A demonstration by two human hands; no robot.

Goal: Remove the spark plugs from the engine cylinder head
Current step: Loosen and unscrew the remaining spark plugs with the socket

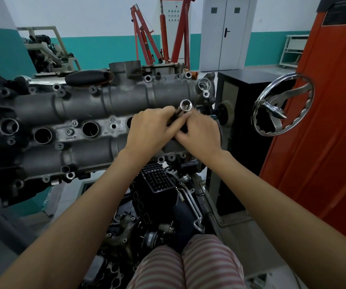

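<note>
Gripping socket (185, 105), left hand (151, 128), right hand (199, 134)

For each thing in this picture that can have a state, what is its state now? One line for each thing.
Socket: held by both hands above the cylinder head, open end towards the camera.
Left hand: grips the socket tool.
Right hand: grips the socket tool.
Spark plug wells: the two plainly visible are open, with no tool in them.
Double door: closed.
Handwheel: untouched.
</note>
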